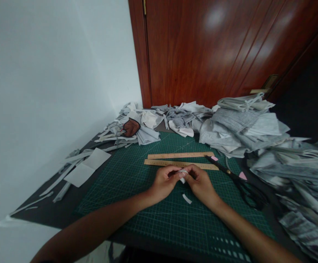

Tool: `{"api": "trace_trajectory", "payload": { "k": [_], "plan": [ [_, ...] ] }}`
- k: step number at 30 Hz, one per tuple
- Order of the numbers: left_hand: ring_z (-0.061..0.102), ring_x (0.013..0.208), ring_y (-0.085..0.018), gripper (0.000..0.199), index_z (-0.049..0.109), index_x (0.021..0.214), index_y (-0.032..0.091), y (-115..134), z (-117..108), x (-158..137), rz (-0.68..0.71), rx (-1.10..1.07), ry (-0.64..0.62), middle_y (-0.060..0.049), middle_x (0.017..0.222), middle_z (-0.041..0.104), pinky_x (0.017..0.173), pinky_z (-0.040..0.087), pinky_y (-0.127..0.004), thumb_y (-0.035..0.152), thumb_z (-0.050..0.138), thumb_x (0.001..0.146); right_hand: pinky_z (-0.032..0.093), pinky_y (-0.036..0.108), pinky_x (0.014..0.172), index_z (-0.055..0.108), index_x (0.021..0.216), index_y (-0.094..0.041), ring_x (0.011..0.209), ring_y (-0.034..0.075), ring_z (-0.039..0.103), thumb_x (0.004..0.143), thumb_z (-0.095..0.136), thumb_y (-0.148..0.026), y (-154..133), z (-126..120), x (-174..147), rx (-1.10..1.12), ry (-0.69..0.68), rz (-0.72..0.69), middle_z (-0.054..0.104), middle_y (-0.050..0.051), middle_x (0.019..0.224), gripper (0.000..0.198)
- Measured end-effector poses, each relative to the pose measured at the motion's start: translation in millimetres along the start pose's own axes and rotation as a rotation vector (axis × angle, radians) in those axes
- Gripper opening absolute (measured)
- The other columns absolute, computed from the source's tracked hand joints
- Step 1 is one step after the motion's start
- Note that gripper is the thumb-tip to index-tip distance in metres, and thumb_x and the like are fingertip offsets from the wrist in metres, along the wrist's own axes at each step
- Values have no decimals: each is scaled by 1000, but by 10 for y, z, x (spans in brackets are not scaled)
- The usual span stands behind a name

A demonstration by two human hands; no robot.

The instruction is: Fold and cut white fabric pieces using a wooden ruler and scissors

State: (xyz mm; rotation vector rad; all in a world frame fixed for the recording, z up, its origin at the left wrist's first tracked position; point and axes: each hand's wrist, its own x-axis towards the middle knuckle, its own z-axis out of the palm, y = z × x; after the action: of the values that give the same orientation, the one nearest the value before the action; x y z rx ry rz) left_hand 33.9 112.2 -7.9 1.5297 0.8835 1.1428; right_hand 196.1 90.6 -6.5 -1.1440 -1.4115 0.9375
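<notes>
Over the green cutting mat [153, 215], my left hand [166, 181] and my right hand [198, 181] meet with their fingertips pinched on a small white piece of fabric [183, 178]. Most of that piece is hidden by the fingers. A short white strip [187, 198] lies on the mat just below the hands. Right behind the fingers is a wooden ruler [202, 166], and a second wooden ruler [180, 155] lies beyond it. Black-handled scissors [239, 180] rest to the right of my right hand, with small pink pieces [242, 176] beside them.
Grey fabric is piled high at the right [243, 128]. Scraps [180, 118] line the back edge, with a brown piece [131, 128] among those at the left. A folded pale sheet [89, 167] lies left of the mat. A white wall and a wooden door [197, 54] bound the table.
</notes>
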Motion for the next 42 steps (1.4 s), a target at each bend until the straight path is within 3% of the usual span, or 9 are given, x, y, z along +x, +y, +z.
{"api": "trace_trajectory", "payload": {
  "k": [7, 13, 21, 25, 29, 34, 38, 42],
  "plan": [
    [61, 63, -14, 28, 74, 74, 15, -81, 10, 41, -97, -16, 35, -2, 68, 70, 62, 46, -25, 43, 78, 80, 51, 32, 66, 70, 78, -20, 68, 20, 65, 80, 79, -46, 0, -22, 29, 149, -56, 88, 72, 2, 72, 28],
    [60, 66, -15, 19, 73, 74, 16, -7, -20, 28, -59, 64, 15, -1, 70, 69, 63, 44, -25, 30, 68, 85, 50, 30, 66, 68, 80, -21, 69, 18, 63, 82, 78, -44, -50, -50, 41, 124, -100, 71, 69, 0, 73, 25],
    [57, 71, -14, 22, 65, 75, 18, 23, -22, -34, 89, 293, -26, 0, 73, 64, 67, 39, -26, 29, 59, 94, 47, 30, 67, 66, 88, -22, 71, 19, 62, 97, 57, -28, -27, -40, -41, -211, -30, -190, 68, 2, 79, 13],
    [50, 64, -13, 24, 60, 76, 19, 16, -34, -47, 66, 289, -94, 3, 68, 56, 62, 35, -26, 32, 56, 96, 49, 31, 74, 67, 94, -23, 78, 20, 65, 99, 53, -26, -31, -50, -62, -269, -52, -300, 70, 4, 87, 15],
    [50, 64, -13, 27, 56, 76, 19, 25, -22, -59, 3, 154, -27, 3, 67, 55, 63, 38, -26, 37, 56, 96, 51, 33, 75, 71, 97, -23, 81, 22, 68, 92, 67, -38, -11, 22, -47, -77, 32, -104, 74, 4, 88, 17],
    [55, 65, -14, 24, 54, 77, 20, 9, 17, -93, -17, 33, 77, 2, 67, 57, 65, 43, -27, 36, 55, 94, 53, 36, 81, 75, 88, -21, 80, 24, 70, 82, 79, -49, -22, 105, -51, 203, -24, 108, 76, 5, 82, 29],
    [54, 64, -14, 25, 54, 77, 20, -15, 26, -124, -15, 13, 85, 2, 66, 57, 64, 42, -27, 37, 58, 94, 53, 36, 80, 74, 80, -22, 77, 24, 69, 79, 81, -51, -24, 100, -72, 260, -6, 169, 76, 5, 76, 30],
    [52, 60, -13, 27, 53, 78, 20, -41, 32, -125, -42, 19, 46, 2, 65, 55, 59, 40, -25, 41, 58, 95, 54, 35, 74, 72, 72, -23, 71, 24, 68, 75, 83, -54, 0, 84, -62, 196, 1, 122, 74, 4, 72, 33]
  ]
}}
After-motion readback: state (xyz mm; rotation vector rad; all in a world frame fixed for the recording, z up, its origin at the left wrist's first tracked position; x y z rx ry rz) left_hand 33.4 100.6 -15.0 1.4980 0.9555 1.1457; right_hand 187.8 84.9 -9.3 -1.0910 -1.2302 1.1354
